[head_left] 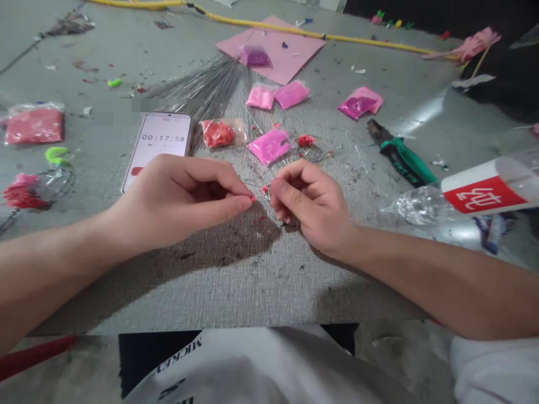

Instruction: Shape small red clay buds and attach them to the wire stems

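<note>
My left hand [185, 196] pinches a tiny bit of pinkish-red clay [253, 198] between thumb and forefinger. Facing it, my right hand [309, 202] is closed on a small piece of thin wire [266, 194] with pinkish-red clay on it; the fingers hide most of that piece. The two hands are slightly apart above the grey table [236, 286]. Just beyond them lie a bag of bright pink clay [270, 147], an opened bag of red clay [219, 133] and a coiled wire piece with a red clay tip [306, 140].
A phone [166, 134] showing a timer lies behind my left hand. Green-handled pliers [406, 157] and a plastic bottle [484, 188] are to the right. At left sits a wire piece with pink and red clay [23, 191]. Thin wires [206, 84] fan out at the back.
</note>
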{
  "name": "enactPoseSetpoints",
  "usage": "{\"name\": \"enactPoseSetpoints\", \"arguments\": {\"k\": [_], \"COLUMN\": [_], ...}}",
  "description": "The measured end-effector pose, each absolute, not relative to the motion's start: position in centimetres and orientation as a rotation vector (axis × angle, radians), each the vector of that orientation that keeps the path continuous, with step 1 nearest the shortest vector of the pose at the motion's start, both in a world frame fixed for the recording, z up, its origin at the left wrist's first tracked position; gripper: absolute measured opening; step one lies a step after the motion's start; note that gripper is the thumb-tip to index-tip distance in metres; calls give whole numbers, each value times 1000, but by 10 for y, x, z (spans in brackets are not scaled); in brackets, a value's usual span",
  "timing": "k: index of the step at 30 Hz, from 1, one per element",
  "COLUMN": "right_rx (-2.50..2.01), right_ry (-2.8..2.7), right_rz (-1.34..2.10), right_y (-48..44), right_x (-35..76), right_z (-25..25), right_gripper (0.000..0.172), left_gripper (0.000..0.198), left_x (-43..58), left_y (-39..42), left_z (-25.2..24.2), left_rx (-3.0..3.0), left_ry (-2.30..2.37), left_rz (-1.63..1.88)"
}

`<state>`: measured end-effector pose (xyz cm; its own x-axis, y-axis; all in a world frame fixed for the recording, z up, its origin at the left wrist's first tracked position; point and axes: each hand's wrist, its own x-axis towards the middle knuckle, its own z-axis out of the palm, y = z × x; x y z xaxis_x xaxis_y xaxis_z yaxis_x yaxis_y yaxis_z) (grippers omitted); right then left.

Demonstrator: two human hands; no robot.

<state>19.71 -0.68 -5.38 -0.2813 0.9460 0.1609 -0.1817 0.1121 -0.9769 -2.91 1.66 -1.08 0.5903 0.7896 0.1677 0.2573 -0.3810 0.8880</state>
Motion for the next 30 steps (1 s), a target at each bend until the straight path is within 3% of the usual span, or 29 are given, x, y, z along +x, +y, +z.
{"name": "enactPoseSetpoints", "arguments": {"k": [4, 10, 30], "right_rx": [-714, -415, -416], "right_ry": [-1557, -1862, -1924], "right_rz": [1266, 948, 818], "right_y": [-12, -12, -18], "right_x": [201, 202, 202], "right_z": [-53, -52, -46], "right_gripper": [24, 5, 10], "left_gripper": [8, 6, 7], "left_x": [-28, -27, -20], "left_y": [13, 5, -1], "left_z": [-15, -21, -14], "left_rx": [1793, 1412, 1735], "left_ry": [802, 766, 775], "left_rz": [909, 843, 790]}}
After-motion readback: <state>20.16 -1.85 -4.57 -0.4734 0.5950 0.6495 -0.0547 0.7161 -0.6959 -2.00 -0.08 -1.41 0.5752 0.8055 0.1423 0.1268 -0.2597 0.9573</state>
